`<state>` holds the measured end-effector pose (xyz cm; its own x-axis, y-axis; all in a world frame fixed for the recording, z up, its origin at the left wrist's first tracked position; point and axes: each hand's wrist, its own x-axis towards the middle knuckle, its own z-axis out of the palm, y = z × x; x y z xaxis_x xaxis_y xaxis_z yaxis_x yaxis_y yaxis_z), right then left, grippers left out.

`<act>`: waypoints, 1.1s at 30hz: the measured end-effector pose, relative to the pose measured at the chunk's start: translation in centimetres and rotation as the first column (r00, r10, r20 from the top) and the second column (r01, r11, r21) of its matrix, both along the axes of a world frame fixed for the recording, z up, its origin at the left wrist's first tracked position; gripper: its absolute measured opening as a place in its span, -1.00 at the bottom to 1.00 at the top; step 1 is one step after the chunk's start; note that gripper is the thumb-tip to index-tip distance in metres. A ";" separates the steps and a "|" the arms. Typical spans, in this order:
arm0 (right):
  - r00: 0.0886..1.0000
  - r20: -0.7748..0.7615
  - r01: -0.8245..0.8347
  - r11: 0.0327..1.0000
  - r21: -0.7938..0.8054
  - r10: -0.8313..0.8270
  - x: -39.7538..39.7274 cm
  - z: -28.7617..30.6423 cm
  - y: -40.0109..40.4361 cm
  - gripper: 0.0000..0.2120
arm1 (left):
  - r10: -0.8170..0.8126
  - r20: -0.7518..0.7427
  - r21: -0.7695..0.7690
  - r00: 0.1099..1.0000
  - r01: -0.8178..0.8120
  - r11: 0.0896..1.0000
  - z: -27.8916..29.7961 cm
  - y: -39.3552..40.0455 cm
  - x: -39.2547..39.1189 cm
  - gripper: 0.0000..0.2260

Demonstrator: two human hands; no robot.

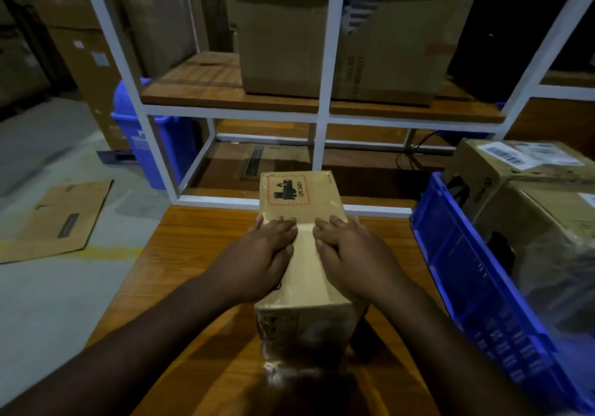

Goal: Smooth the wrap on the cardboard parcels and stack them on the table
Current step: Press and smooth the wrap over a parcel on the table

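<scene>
right now both hands lie flat on top of a wrapped cardboard parcel (pixel 302 222) that stands on the wooden table (pixel 193 254). the left hand (pixel 260 254) presses the top face with straight, spread fingers, grasping nothing, and the right hand (pixel 351 254) does the same just beside it, a narrow strip of the parcel's top showing between the two thumbs. just past the fingertips, on the far end of the same face, sits a red-bordered battery label (pixel 286 190) reading un 3481. below the wrists, the parcel's near face shows wrinkled glossy wrap. off to the right of the right hand's fingers stands a blue crate (pixel 467 270) holding more cardboard boxes (pixel 515 171). well beyond the fingertips, a white-framed shelf (pixel 322 116) carries large cartons (pixel 280 29). far left of the left hand's fingers, a flattened cardboard sheet (pixel 54 219) lies on the floor, with a blue bin (pixel 161 145) behind it.
</scene>
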<state>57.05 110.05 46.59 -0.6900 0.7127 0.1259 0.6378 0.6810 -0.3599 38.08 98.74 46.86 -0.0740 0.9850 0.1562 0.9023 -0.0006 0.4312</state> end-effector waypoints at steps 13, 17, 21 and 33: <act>0.965 -0.259 -0.003 0.983 -0.183 -0.046 2.0 -1.4 -1.1 -0.54 | -0.056 0.104 0.056 0.993 0.050 0.997 -0.4 -1.2 0.4 -0.57; 0.970 -0.227 0.029 0.972 -0.232 -0.083 1.1 -1.2 -0.4 -0.51 | -0.024 0.107 0.047 0.994 0.019 0.999 -0.5 -0.1 0.5 -0.60; 0.952 -0.293 -0.110 0.991 -0.076 0.083 2.4 -1.2 -0.6 -0.64 | -0.112 0.053 0.148 0.992 0.103 0.984 -0.6 -1.3 0.8 -0.58; 0.801 -0.588 -0.136 0.991 -0.004 0.108 4.2 -5.2 -3.0 -0.71 | -0.211 0.091 0.388 0.973 0.160 0.907 -4.8 -2.7 0.9 -0.54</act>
